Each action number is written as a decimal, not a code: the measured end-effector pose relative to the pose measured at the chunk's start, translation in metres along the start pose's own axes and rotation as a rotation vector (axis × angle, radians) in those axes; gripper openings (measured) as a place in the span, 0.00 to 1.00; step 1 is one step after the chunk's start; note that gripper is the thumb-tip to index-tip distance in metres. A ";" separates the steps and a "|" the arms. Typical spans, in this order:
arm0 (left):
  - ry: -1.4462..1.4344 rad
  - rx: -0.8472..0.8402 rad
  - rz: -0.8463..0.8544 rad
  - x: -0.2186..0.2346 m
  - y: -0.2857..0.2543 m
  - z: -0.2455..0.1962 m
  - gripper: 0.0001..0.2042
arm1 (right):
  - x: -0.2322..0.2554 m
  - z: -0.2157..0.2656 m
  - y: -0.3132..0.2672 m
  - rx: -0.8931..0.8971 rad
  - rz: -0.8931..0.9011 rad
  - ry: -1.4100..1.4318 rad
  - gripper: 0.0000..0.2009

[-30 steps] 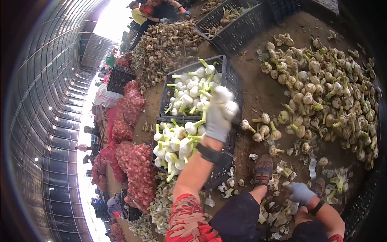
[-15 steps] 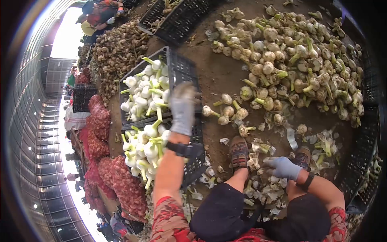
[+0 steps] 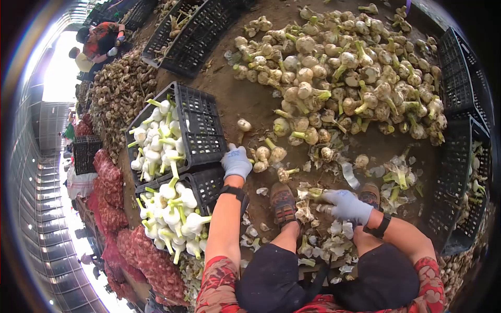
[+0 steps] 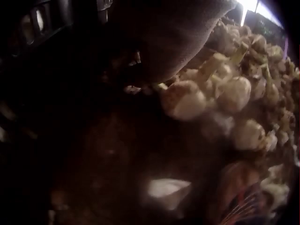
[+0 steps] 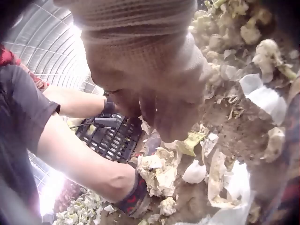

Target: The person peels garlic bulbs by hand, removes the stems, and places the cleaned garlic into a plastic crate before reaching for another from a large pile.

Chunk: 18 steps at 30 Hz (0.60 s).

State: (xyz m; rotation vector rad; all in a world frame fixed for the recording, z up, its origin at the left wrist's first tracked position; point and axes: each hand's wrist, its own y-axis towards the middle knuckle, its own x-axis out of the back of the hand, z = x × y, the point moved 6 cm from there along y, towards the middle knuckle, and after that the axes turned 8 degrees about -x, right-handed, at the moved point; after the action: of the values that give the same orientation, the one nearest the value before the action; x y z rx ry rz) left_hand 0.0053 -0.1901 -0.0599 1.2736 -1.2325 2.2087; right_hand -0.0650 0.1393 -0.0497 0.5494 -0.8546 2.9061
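My gloved left hand [image 3: 236, 163] is low beside the black crate, its fingertips pointing away from me. Just past them lies a lone garlic bulb [image 3: 243, 125]; I cannot tell whether the fingers grip its stem. Right of that hand sit several soil-marked garlic bulbs [image 3: 278, 154], also dim in the left wrist view, where the glove [image 4: 173, 42] hides its own fingers. My gloved right hand [image 3: 347, 206] hangs over scattered garlic skins [image 3: 334, 240], fingers loosely bent and holding nothing. In the right wrist view, the fingers [image 5: 176, 117] droop above the peelings.
Two black crates, one behind [image 3: 201, 122] and one nearer [image 3: 204, 182], hold clean white garlic at left. A large heap of unpeeled garlic [image 3: 344, 78] spreads ahead. More crates [image 3: 459, 182] stand at right. Red net sacks [image 3: 146, 261] line the left, and other people [image 3: 99, 41] work far off.
My left hand, with white bulbs over the crate a second ago, has come down to the ground beside it. One nearby bulb has shifted away from its group. The right hand stays over the skins.
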 end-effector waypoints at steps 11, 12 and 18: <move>-1.890 -0.360 0.126 0.029 -0.083 -0.117 0.23 | 0.062 0.024 0.020 -0.122 -0.255 1.073 0.20; -1.882 -0.412 0.115 0.035 -0.089 -0.130 0.25 | 0.062 0.020 0.020 -0.128 -0.270 1.132 0.20; -1.519 -0.704 -0.232 0.055 -0.108 -0.163 0.34 | 0.064 0.011 0.022 0.044 -0.435 1.395 0.12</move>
State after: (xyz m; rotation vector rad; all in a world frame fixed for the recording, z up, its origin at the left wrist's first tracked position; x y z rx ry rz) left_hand -0.0483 -0.0045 0.0032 2.4929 -1.7981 0.1942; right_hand -0.1250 0.1125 -0.0294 -1.0513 -0.3368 2.0777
